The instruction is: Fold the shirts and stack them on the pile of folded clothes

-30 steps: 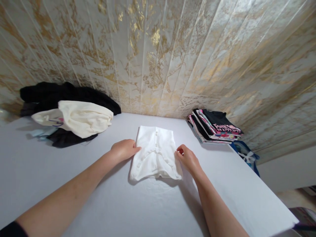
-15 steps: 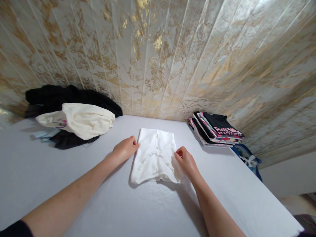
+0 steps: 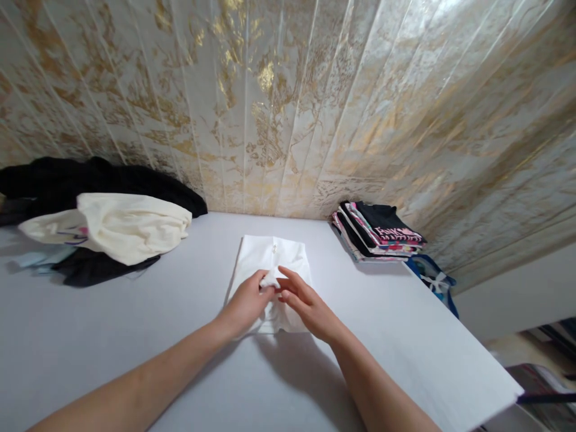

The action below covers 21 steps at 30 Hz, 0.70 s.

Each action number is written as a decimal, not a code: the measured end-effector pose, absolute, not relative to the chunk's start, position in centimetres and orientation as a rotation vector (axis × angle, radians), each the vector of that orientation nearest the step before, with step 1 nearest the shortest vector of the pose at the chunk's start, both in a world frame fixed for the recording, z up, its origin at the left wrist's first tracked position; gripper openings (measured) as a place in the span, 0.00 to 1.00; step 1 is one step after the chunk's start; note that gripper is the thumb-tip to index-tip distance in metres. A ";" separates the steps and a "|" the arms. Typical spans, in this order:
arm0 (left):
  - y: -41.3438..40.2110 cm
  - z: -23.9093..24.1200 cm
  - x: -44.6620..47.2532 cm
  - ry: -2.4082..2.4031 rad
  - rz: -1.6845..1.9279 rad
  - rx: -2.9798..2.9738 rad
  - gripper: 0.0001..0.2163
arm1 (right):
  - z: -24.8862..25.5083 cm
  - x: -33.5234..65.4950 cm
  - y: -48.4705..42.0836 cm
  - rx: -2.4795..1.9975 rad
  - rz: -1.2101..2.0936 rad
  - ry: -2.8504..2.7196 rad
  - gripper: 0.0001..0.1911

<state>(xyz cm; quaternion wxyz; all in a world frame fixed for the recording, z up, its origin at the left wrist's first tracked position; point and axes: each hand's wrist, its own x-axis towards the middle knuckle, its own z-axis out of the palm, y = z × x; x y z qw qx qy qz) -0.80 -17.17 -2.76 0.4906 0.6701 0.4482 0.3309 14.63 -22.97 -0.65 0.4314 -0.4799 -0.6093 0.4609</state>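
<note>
A folded white shirt (image 3: 256, 252) with small buttons down its front lies flat on the table before me. My left hand (image 3: 249, 303) is over its middle, thumb and fingers closed on a raised pinch of the white cloth. From the other side my right hand (image 3: 308, 303) reaches over the shirt, its fingers apart and the fingertips close to that pinch. Whether the right fingertips touch the cloth I cannot tell. Both hands hide much of the shirt's lower half.
To the left lie loose clothes: a cream garment (image 3: 135, 225) over black ones (image 3: 112, 180). A stack of folded clothes (image 3: 378, 234) stands at the back right, with a blue bag (image 3: 434, 279) beyond the edge of the white table (image 3: 418, 336). A gold-patterned curtain (image 3: 270, 120) hangs behind.
Both hands have moved inward from the shirt's side edges to its middle. The left now pinches up cloth; the right has let go of the edge. The view has shifted slightly right.
</note>
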 end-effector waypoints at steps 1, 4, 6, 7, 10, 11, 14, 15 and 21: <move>-16.3 -2.6 -1.2 1.082 0.812 1.525 0.09 | -0.7 14.8 -22.9 -1.207 1.136 -1.535 0.23; -13.6 -1.8 -2.4 1.037 0.933 1.076 0.06 | -1.0 16.4 -22.4 -1.424 0.892 -1.545 0.14; -12.1 -1.3 -3.3 1.008 1.046 0.785 0.05 | -1.4 17.9 -21.8 -1.612 0.644 -1.528 0.11; -11.4 -1.1 -3.7 1.012 1.081 0.675 0.04 | -1.6 18.6 -21.5 -1.684 0.540 -1.528 0.10; -9.9 -1.1 -4.8 1.033 0.987 0.438 0.04 | -2.2 19.6 -21.1 -1.803 0.385 -1.566 0.09; -9.7 -1.2 -4.9 1.029 0.926 0.397 0.05 | -2.3 19.6 -21.1 -1.819 0.378 -1.585 0.09; -9.8 -1.5 -4.9 0.986 0.881 0.395 0.05 | -2.8 18.6 -21.2 -1.841 0.395 -1.663 0.08; -9.9 -1.6 -4.8 0.973 0.912 0.411 0.06 | -2.9 18.1 -21.3 -1.847 0.403 -1.686 0.08; -10.1 -2.0 -4.4 0.901 0.998 0.449 0.07 | -1.7 16.3 -20.2 -1.931 0.432 -1.782 0.06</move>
